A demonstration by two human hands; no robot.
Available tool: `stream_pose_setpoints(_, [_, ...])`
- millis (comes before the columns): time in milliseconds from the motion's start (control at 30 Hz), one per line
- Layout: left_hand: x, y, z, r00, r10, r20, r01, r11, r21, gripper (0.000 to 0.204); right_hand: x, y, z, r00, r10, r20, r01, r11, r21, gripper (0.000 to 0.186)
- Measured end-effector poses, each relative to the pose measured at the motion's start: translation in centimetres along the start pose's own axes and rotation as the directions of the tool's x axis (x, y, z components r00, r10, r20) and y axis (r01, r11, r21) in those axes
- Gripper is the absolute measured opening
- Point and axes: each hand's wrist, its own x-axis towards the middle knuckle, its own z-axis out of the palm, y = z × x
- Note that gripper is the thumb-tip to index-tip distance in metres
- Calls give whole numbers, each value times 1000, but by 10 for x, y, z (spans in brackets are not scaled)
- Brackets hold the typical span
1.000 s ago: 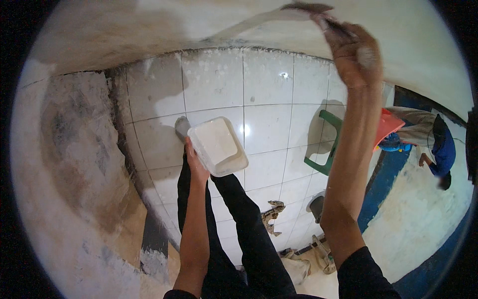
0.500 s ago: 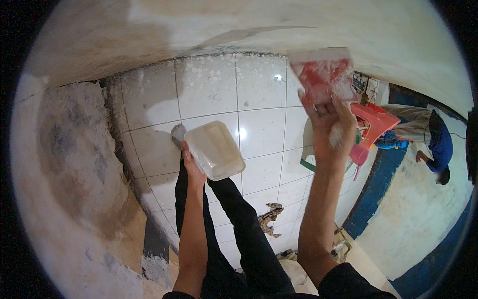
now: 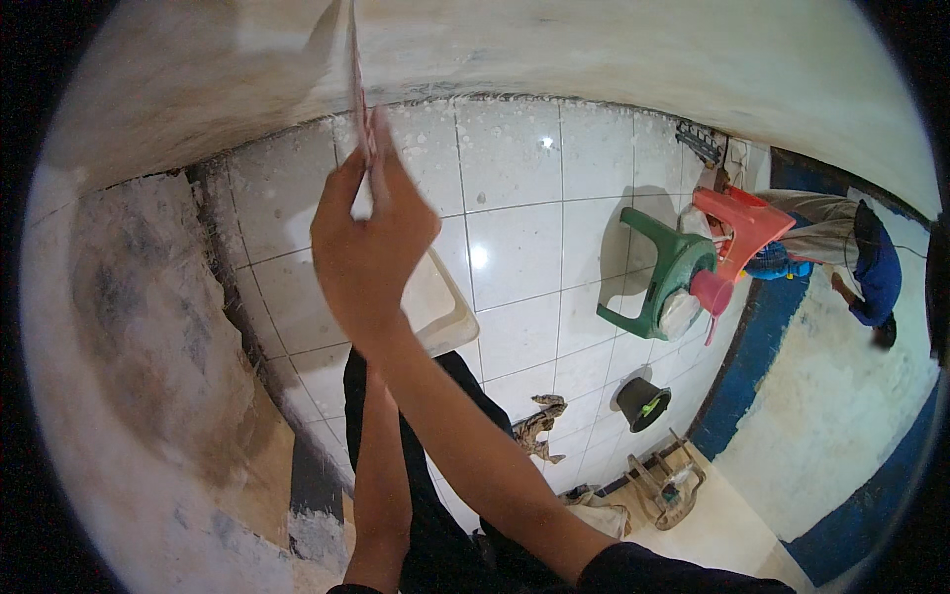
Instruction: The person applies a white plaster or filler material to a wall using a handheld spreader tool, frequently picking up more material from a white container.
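Observation:
My right hand (image 3: pixel 374 233) grips a red, putty-smeared spreader (image 3: pixel 359 89), now seen nearly edge-on and raised against the pale wall (image 3: pixel 554 49). Whether its blade touches the wall is hard to make out. Below that hand, a whitish rectangular plastic tub (image 3: pixel 457 315) is held up over my legs by my left hand (image 3: pixel 374 378). My right hand and forearm cover most of the left hand and part of the tub. The left fingers are hidden in this view.
White floor tiles (image 3: pixel 515 247) carry splatters along the wall. To the right stand a green stool (image 3: pixel 658 267), a pink dipper (image 3: pixel 712 292), a red plastic stool (image 3: pixel 742 228) and a black bucket (image 3: pixel 643 404). A crumpled cloth (image 3: pixel 539 426) lies nearer. Another person (image 3: pixel 871 262) is at the far right.
My right hand has swung from the right to the left with the spreader, turning it from face-on to edge-on. It now crosses in front of the tub, which has barely moved.

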Motion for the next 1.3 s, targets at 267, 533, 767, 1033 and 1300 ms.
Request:
stream_pose_setpoints(267, [-8, 14, 7, 998, -38, 59, 42, 998, -55, 62, 44, 37, -91, 858, 358, 368, -431, 892, 135, 11])
stream_pose_setpoints(533, [-16, 22, 25, 997, -24, 79, 22, 999, 23, 66, 185, -13, -113, 843, 372, 389, -537, 634, 557, 24])
stream_pose_setpoints(767, [-11, 15, 22, 997, -21, 76, 17, 998, 53, 62, 137, -55, -179, 826, 372, 424, -563, 577, 591, 44])
stream_pose_setpoints(1033, [-1, -8, 9, 983, 138, 123, -160, 969, 190, 67, -3, -18, -205, 687, 636, 353, -677, 736, -8, 22])
stream_pose_setpoints(1300, [-15, 6, 39, 997, -5, 81, -5, 992, 126, 70, -36, 38, -181, 827, 203, 525, 195, 772, -605, 8])
